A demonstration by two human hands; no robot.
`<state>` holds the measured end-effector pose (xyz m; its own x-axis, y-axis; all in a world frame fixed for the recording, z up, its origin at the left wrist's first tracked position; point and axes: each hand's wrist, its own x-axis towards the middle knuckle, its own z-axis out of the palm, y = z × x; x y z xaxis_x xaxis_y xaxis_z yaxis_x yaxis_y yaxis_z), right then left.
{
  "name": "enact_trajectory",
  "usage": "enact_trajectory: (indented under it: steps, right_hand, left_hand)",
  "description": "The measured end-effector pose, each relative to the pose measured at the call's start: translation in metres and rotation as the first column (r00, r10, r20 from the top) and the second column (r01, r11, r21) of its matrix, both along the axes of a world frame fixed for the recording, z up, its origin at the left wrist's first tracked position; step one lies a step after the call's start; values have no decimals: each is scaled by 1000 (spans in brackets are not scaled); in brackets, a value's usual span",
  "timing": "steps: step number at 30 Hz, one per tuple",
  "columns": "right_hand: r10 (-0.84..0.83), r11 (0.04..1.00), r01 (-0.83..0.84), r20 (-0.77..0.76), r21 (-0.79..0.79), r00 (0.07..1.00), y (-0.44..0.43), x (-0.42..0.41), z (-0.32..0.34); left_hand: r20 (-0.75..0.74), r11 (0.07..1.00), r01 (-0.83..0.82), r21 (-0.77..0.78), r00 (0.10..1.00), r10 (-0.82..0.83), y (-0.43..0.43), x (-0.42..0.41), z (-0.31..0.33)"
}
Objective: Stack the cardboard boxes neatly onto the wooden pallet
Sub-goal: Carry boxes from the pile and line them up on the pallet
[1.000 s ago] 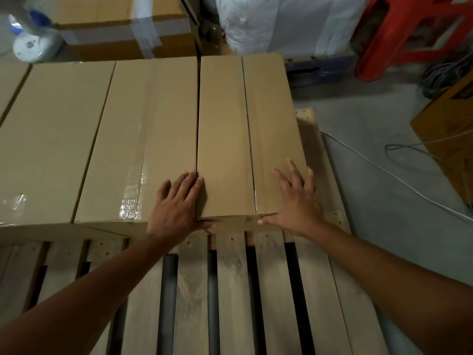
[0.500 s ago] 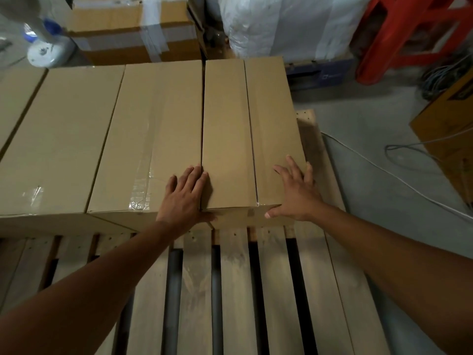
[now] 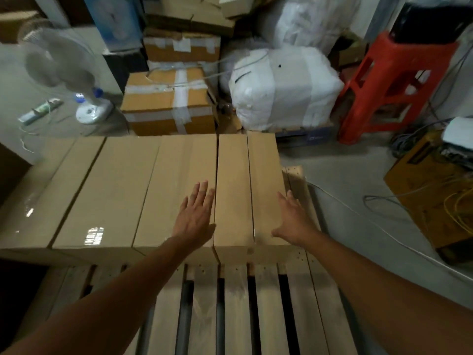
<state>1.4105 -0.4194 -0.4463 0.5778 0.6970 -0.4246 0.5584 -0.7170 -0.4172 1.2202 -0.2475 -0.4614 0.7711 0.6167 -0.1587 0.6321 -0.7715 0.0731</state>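
Rightmost cardboard box lies at 3 o'clock of the row on the wooden pallet; left hand open flat over the neighbouring box, right hand open at its right edge; an uneven push could skew it out of line.

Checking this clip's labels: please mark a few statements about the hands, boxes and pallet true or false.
1. The left hand and right hand are both open. True.
2. The left hand lies on the rightmost box. False: it lies on the neighbouring box, left of the seam.
3. The boxes form two layers. False: they form one row on the pallet.
4. Pallet slats show in front of the boxes. True.
5. The stool stands on the pallet. False: it stands on the floor, beyond the boxes to the right.
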Motion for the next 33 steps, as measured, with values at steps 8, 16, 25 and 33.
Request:
enact_trajectory:
  steps: [8, 16, 25, 33]
  right_hand:
    - [-31, 961, 18, 43, 276, 999, -34, -60, 195]
    - [23, 928, -60, 104, 368, 994, -119, -157, 333]
    - [-182, 804, 133, 28, 580, 983, -226, -269, 402]
    - [-190, 738, 123, 29, 664, 981, -303, -362, 439]
  left_hand:
    - [406, 996, -74, -41, 910, 85, -35, -28, 177]
    - [716, 975, -150, -164, 662, 222, -110, -116, 308]
    - [818, 972, -20, -232, 537, 206, -205, -220, 390]
    - [835, 981, 61, -186, 536, 125, -289, -326, 424]
